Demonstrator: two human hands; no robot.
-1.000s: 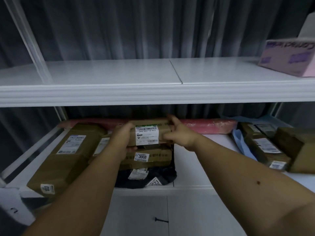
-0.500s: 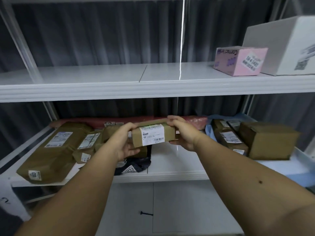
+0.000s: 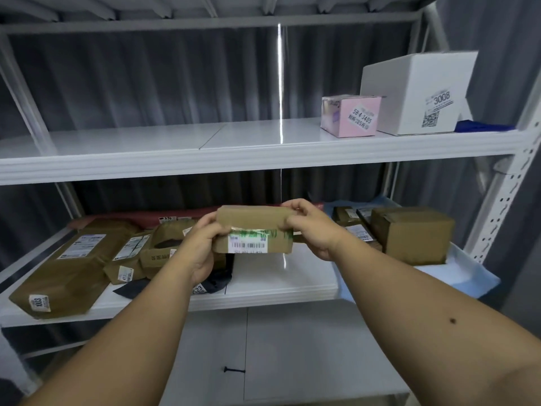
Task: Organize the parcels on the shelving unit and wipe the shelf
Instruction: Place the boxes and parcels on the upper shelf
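Main worry we had at this point: the small brown parcel (image 3: 254, 230) was up in the air in front of the middle shelf (image 3: 281, 284), held only by its two short ends, so if either side eased off it could tip and drop onto the pile of brown parcels (image 3: 87, 256) or the dark bag (image 3: 216, 284) below. The tape across it looked shiny too, so a slip seemed plausible. Other thing, the upper shelf (image 3: 234, 155) lip sat just above, and lifting the parcel up there carelessly could have clipped that front edge. There was loads of bare room on the upper shelf left of the pink box (image 3: 349, 115) and the white box (image 3: 415, 92), so that looked like a sensible landing spot, just our guess. On the grip: our left hand (image 3: 202, 244) was closed round the left end, thumb on the front face and fingers wrapped behind. Our right hand (image 3: 313, 227) was clamped on the right end, fingers curled over the top edge. Both hands were snug on the parcel, no gap, and the barcode label faced us near its bottom edge.
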